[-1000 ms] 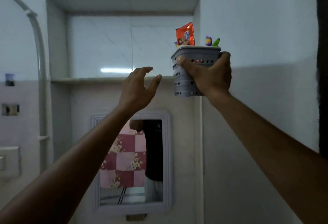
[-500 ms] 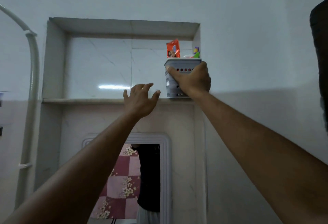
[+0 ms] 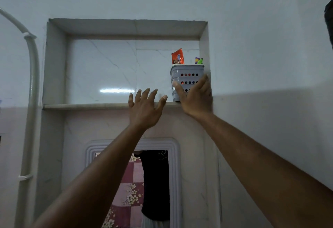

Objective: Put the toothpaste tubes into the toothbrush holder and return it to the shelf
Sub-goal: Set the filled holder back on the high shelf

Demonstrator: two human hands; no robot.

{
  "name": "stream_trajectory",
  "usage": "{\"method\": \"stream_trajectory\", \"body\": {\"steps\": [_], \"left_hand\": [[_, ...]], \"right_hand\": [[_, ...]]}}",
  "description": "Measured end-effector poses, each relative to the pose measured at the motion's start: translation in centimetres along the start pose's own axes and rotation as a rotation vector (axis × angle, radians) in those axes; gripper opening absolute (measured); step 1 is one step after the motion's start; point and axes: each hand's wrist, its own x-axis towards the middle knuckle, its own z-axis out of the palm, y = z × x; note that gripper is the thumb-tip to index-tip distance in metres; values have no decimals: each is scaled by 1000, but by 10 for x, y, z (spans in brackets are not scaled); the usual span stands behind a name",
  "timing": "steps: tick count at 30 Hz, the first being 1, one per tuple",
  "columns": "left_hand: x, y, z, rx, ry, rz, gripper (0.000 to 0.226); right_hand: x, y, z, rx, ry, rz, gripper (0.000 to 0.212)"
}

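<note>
The grey toothbrush holder (image 3: 186, 78) stands upright on the shelf (image 3: 86, 106), tucked into the right-hand corner of the recessed wall niche (image 3: 126, 29), its right side just beside the niche's side wall. Rows of round holes run across its front, with red and dark colours showing through them. Out of the holder's top pokes an orange toothpaste tube (image 3: 177, 56) on the left side, and a purple and green tip (image 3: 198, 60) on the right; what that second item is cannot be made out. The right hand (image 3: 195, 99) is spread flat against the holder's lower front, thumb up along its left edge and fingers up along its right edge, loose around it rather than clamped. The left hand (image 3: 145, 108) is raised to the left of the holder, fingers splayed wide, gripping nothing, in front of the shelf edge and clear of the holder. Below the holder, a white-framed mirror (image 3: 133, 182) reflects a dark-clothed torso and a pink chequered cloth. Far to the left of the holder, a white pipe (image 3: 32, 83) curves down the wall.
</note>
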Motion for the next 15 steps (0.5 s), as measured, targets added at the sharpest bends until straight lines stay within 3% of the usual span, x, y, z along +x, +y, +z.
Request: {"method": "stream_trajectory", "body": {"steps": [6,15], "left_hand": [[-2,0,-1,0,4,10,78],[-9,-6,-4,-9,-16,47,78]], "right_hand": [[-3,1,8,-115,-30,-5,113],[-16,18,1,-177,-127,-141,115]]}}
